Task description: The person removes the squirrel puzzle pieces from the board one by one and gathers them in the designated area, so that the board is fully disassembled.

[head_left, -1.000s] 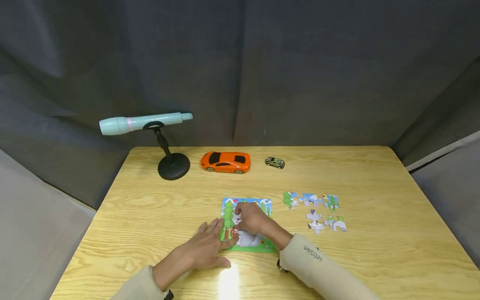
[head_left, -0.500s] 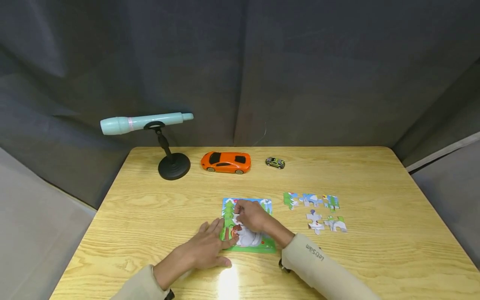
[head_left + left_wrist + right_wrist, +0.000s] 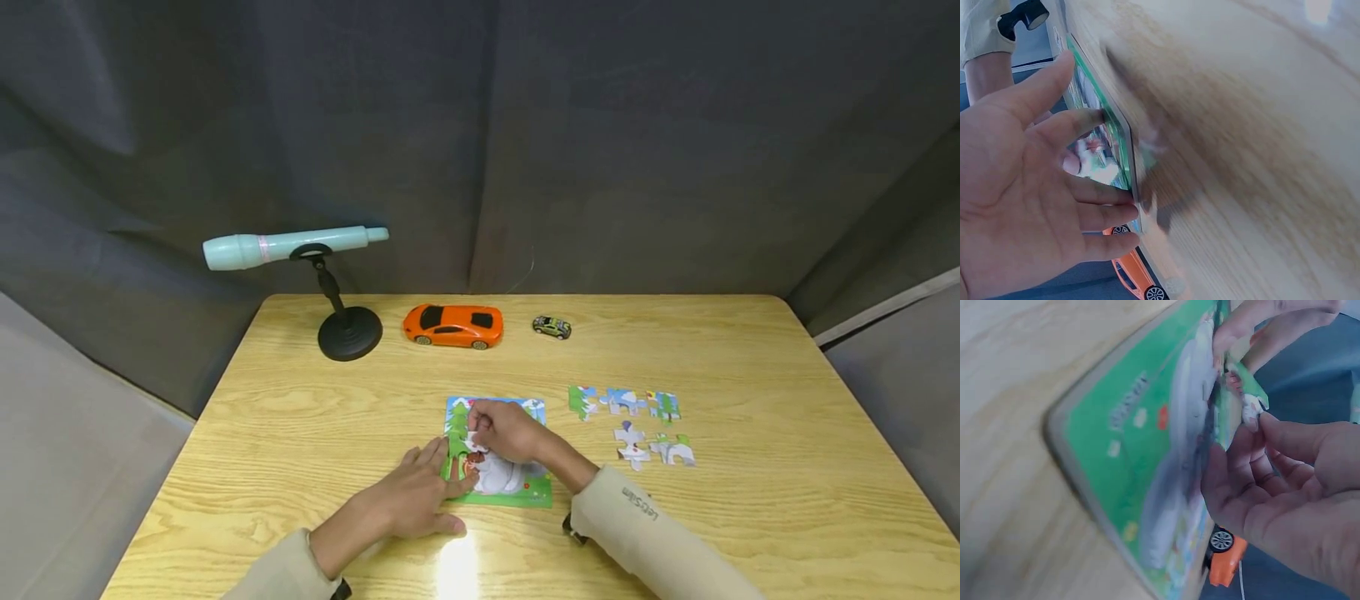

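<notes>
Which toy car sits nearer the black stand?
The orange car: larger, and next to the stand. The small green car sits farther right.

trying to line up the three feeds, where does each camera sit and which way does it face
Head: above the table, looking forward and down at puzzle, orange car and loose pieces; both forearms and hands show.
Left wrist: by the left hand, facing along the tabletop; palm and fingers show.
Right wrist: by the right hand, facing the puzzle; fingers pinch a piece.
Shared: both wrist views show puzzle and orange car.
</notes>
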Demonstrator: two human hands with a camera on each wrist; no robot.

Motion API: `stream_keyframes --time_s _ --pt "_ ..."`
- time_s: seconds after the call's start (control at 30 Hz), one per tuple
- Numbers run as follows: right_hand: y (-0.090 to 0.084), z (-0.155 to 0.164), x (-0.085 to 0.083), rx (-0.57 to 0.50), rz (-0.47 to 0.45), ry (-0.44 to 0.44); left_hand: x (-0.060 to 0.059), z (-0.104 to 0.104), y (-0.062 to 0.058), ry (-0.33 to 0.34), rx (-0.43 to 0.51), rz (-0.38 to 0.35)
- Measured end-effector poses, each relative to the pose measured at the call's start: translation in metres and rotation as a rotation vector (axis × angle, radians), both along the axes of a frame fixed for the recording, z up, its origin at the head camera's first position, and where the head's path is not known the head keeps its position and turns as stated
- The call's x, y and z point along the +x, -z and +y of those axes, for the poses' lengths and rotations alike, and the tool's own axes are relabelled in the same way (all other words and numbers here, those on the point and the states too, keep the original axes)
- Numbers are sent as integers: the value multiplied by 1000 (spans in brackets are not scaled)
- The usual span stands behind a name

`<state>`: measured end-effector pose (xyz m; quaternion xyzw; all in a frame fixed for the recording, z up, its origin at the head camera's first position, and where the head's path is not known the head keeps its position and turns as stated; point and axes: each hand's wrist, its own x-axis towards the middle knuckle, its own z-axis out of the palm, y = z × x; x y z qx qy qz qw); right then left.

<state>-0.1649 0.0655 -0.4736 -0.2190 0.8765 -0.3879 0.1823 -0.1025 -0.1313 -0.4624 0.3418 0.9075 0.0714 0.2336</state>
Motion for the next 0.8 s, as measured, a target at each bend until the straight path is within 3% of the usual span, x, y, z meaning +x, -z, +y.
stream_keyframes --time_s 0.2,0.4,0.8 --pt "-16 8 -3 -44 0 8 0 1 -2 -3 -7 0" --pt "-25 39 -5 -83 10 0 1 0 -2 -21 2 -3" --pt "-14 118 -8 -69 -17 117 2 -1 -3 -22 18 -2"
